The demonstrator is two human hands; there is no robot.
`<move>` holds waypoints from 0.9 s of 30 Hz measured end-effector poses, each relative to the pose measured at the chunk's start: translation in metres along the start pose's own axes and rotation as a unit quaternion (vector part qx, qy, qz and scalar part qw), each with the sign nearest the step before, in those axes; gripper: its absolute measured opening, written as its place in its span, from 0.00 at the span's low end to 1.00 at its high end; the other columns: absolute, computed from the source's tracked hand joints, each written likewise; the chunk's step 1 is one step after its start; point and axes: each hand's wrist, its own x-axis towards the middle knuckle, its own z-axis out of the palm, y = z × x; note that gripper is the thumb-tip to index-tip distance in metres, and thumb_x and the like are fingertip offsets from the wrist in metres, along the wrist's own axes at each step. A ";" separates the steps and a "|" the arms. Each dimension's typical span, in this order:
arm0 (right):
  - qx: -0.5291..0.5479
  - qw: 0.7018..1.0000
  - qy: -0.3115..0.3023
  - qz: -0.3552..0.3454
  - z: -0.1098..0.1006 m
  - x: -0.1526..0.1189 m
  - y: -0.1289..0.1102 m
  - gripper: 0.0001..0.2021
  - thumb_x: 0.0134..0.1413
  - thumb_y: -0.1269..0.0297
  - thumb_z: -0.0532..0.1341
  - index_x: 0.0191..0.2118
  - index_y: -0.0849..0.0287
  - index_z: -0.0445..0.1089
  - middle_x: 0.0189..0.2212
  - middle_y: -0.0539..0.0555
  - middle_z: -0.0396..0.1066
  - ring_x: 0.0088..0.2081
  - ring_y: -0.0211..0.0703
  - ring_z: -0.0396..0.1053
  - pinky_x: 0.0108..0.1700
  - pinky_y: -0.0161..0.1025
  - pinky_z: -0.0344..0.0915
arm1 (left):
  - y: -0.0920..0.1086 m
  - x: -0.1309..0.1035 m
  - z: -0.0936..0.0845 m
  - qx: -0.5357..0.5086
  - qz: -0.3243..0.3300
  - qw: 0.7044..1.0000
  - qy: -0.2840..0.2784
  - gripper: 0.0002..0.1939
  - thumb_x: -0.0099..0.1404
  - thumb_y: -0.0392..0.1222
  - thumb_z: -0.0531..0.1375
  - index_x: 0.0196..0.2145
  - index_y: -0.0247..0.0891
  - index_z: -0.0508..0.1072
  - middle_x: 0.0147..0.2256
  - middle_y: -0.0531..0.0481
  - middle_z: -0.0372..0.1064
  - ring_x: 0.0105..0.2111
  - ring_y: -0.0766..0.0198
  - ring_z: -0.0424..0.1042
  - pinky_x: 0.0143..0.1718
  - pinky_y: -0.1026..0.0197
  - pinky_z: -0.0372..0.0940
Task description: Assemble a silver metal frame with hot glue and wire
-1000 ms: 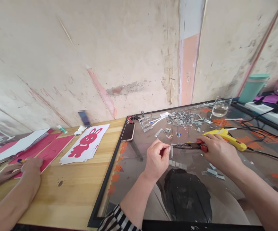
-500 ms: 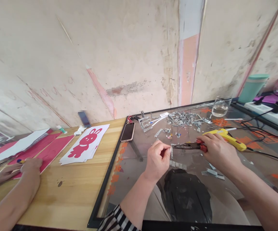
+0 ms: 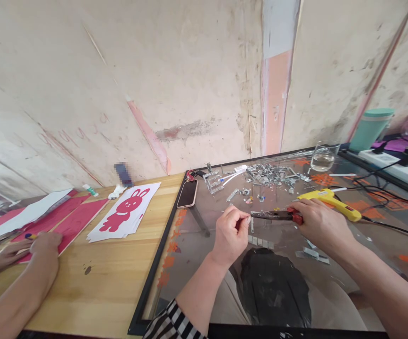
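My right hand is closed round the red handles of dark-jawed pliers, which point left over the glass tabletop. Their tips meet the pinched thumb and fingers of my left hand. Whatever that pinch holds is too small to make out. Just below the plier tips a strip of grey pieces lies on the glass. Beyond my hands is a heap of small silvery pieces. A yellow glue gun lies right behind my right hand.
A phone lies near the glass's left edge. At the back right stand a water glass, a green cup and a power strip with cables. On the wooden table, another person's hands rest on red paper beside a rabbit print.
The pliers have turned slightly in my right hand, and their jaws look closer together. My left hand stays in the same place.
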 end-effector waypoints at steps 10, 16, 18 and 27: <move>-0.014 0.995 -0.097 0.025 -0.008 -0.006 -0.005 0.11 0.48 0.67 0.51 0.26 0.51 0.70 0.23 0.50 0.72 0.25 0.44 0.68 0.20 0.35 0.45 | -0.005 0.000 -0.002 0.054 0.038 0.998 0.009 0.08 0.60 0.33 0.51 0.28 0.37 0.68 0.26 0.49 0.61 0.26 0.67 0.61 0.28 0.63 0.56; 0.015 0.999 0.031 -0.004 -0.002 0.004 0.013 0.14 0.45 0.72 0.53 0.38 0.53 0.70 0.37 0.52 0.72 0.41 0.49 0.65 0.29 0.38 0.59 | -0.007 0.008 -0.003 -0.212 -0.226 0.950 -0.036 0.07 0.55 0.41 0.58 0.23 0.34 0.68 0.20 0.54 0.58 0.20 0.72 0.55 0.22 0.67 0.50; 0.004 0.995 0.098 0.008 -0.002 0.007 0.018 0.15 0.45 0.71 0.55 0.41 0.54 0.69 0.39 0.53 0.70 0.43 0.51 0.63 0.32 0.40 0.62 | -0.009 0.009 -0.005 -0.342 -0.319 0.881 -0.074 0.09 0.51 0.42 0.61 0.24 0.32 0.69 0.17 0.56 0.56 0.17 0.75 0.50 0.19 0.68 0.44; 0.011 0.954 0.286 -0.086 -0.007 0.004 0.016 0.20 0.43 0.75 0.57 0.45 0.58 0.67 0.42 0.58 0.67 0.47 0.54 0.60 0.47 0.46 0.62 | -0.006 0.010 -0.013 -0.589 -0.409 0.672 -0.185 0.06 0.46 0.33 0.63 0.21 0.30 0.69 0.13 0.59 0.51 0.13 0.79 0.46 0.17 0.71 0.39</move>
